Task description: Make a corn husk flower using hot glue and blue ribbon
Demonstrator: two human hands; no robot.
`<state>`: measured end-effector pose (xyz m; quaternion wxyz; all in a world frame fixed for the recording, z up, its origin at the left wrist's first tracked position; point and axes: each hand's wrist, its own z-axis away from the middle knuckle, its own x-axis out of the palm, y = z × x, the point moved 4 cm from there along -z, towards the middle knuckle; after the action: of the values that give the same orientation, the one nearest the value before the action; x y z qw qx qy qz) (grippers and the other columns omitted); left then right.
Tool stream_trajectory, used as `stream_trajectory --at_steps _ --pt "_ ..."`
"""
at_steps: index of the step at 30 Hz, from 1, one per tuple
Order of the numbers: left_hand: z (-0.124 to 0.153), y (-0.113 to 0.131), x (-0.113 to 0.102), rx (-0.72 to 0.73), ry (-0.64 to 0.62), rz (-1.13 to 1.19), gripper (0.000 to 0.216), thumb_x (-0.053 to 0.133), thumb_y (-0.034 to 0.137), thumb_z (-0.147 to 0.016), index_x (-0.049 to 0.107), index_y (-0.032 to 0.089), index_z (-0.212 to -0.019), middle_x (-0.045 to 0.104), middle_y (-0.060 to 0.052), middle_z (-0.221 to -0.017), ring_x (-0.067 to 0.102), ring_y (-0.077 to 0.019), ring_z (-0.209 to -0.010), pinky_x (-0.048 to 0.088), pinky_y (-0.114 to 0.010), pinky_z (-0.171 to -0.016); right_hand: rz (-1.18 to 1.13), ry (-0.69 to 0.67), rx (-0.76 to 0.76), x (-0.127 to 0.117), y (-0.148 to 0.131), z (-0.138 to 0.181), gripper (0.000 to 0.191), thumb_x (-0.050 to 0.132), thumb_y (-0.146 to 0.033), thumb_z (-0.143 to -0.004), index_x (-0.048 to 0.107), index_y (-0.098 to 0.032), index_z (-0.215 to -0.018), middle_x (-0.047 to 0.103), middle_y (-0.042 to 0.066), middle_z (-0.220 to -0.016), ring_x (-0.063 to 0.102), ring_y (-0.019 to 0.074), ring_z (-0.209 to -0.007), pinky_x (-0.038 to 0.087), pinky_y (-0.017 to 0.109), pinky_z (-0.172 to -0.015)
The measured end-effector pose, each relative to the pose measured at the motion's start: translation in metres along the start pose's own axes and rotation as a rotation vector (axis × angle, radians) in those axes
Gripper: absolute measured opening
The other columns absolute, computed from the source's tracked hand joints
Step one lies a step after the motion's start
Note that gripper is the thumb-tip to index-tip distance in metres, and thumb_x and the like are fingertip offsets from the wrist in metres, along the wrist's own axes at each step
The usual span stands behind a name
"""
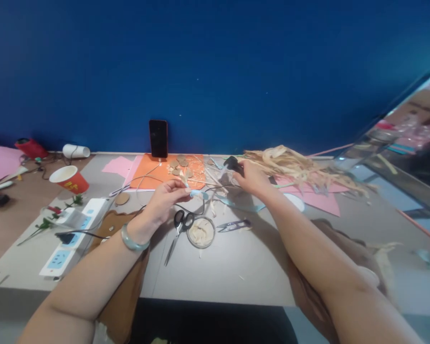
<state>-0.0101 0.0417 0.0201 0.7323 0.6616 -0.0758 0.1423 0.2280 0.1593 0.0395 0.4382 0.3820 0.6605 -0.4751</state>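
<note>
Between the thumb and fingers of my left hand point(172, 193) is a small pale corn-husk flower point(184, 177) with light blue ribbon point(198, 193) at its base. Farther back and to the right, my right hand point(252, 177) is closed around a black corded tool point(232, 165) that looks like a glue gun; its lower part is hidden. Black-handled scissors point(179, 229) lie below my left hand, beside a round dish point(201, 232) of pale husk pieces. Thread snips point(234, 225) rest to the dish's right. A strip of blue ribbon point(236, 205) trails across the table between my hands.
Dried husks point(290, 165) are heaped at the back right over pink paper point(318, 200). A phone point(158, 138) leans on the blue wall behind an orange sheet point(143, 174). Left are a power strip point(62, 260) with cords, a paper cup point(69, 179) and a brown bag point(118, 286).
</note>
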Motion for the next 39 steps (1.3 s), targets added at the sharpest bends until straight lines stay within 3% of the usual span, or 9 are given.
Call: stream_trajectory --at_steps 6,10,12,14,17,19,22,29,39 --pt "0.004 0.003 0.001 -0.027 0.004 -0.046 0.031 0.085 0.024 -0.054 0.06 0.015 -0.07 0.065 0.002 -0.063 0.064 -0.0115 -0.061 0.054 -0.026 -0.068 0.201 -0.051 0.074 0.026 0.018 -0.01 0.04 0.056 -0.023 -0.083 0.051 -0.007 -0.12 0.064 0.023 -0.112 0.059 0.0324 -0.105 0.04 0.039 -0.087" --pt "0.008 0.006 0.006 -0.025 -0.005 -0.086 0.031 0.085 0.024 -0.053 0.06 0.015 -0.069 0.064 0.002 -0.062 0.064 -0.0121 -0.061 0.053 -0.025 -0.065 0.225 0.173 -0.091 0.011 -0.005 0.005 0.042 0.059 -0.022 -0.08 0.055 -0.005 -0.119 0.058 0.026 -0.12 0.05 0.0388 -0.115 0.034 0.049 -0.094" --pt "0.008 0.004 0.007 -0.017 -0.021 -0.105 0.03 0.085 0.024 -0.053 0.06 0.015 -0.067 0.064 0.002 -0.061 0.064 -0.0119 -0.06 0.052 -0.024 -0.063 0.036 0.219 -0.22 0.002 -0.025 0.019 0.03 0.055 -0.024 -0.084 0.062 -0.009 -0.109 0.061 0.022 -0.115 0.052 0.0354 -0.112 0.035 0.048 -0.095" --pt "0.008 0.002 0.008 -0.005 -0.039 -0.126 0.03 0.085 0.024 -0.053 0.061 0.015 -0.066 0.064 0.002 -0.06 0.063 -0.0111 -0.059 0.051 -0.023 -0.063 -0.308 0.09 -0.359 -0.002 -0.046 0.032 0.024 0.054 -0.025 -0.086 0.066 -0.011 -0.102 0.067 0.015 -0.105 0.059 0.0263 -0.101 0.041 0.04 -0.091" --pt "0.008 0.0 0.009 -0.003 -0.054 -0.141 0.03 0.086 0.023 -0.053 0.06 0.015 -0.065 0.063 0.003 -0.058 0.062 -0.0104 -0.058 0.05 -0.023 -0.063 -0.762 -0.29 -0.423 0.002 -0.07 0.05 0.03 0.049 -0.031 -0.09 0.067 -0.014 -0.107 0.07 0.01 -0.109 0.063 0.0208 -0.102 0.046 0.034 -0.09" --pt "0.009 -0.002 0.01 -0.006 -0.06 -0.149 0.03 0.086 0.022 -0.052 0.059 0.015 -0.065 0.063 0.003 -0.058 0.062 -0.0102 -0.057 0.049 -0.022 -0.062 -0.892 -0.469 -0.415 0.007 -0.079 0.058 0.031 0.049 -0.031 -0.091 0.067 -0.016 -0.112 0.068 0.008 -0.117 0.06 0.0196 -0.11 0.044 0.033 -0.095" --pt "0.011 -0.002 0.013 -0.004 -0.081 -0.179 0.029 0.085 0.023 -0.054 0.059 0.015 -0.064 0.063 0.002 -0.057 0.062 -0.0108 -0.058 0.048 -0.022 -0.062 -0.955 -0.6 -0.371 0.015 -0.083 0.063 0.027 0.053 -0.026 -0.088 0.068 -0.017 -0.109 0.068 0.005 -0.118 0.059 0.0183 -0.112 0.042 0.031 -0.097" --pt "0.013 -0.002 0.013 0.058 -0.068 -0.294 0.028 0.083 0.025 -0.057 0.058 0.015 -0.066 0.061 0.003 -0.059 0.058 -0.009 -0.057 0.045 -0.02 -0.058 -0.991 -0.721 -0.263 0.024 -0.081 0.067 0.022 0.056 -0.035 -0.086 0.065 -0.015 -0.088 0.065 0.0 -0.071 0.058 0.0131 -0.072 0.041 0.025 -0.071" --pt "0.012 0.0 0.011 0.096 -0.034 -0.357 0.028 0.081 0.029 -0.06 0.057 0.016 -0.066 0.057 0.004 -0.058 0.055 -0.0088 -0.056 0.043 -0.021 -0.057 -1.042 -0.576 -0.203 0.025 -0.084 0.071 0.021 0.061 -0.035 -0.079 0.058 -0.015 -0.078 0.05 -0.004 -0.064 0.043 0.0085 -0.058 0.033 0.023 -0.056"
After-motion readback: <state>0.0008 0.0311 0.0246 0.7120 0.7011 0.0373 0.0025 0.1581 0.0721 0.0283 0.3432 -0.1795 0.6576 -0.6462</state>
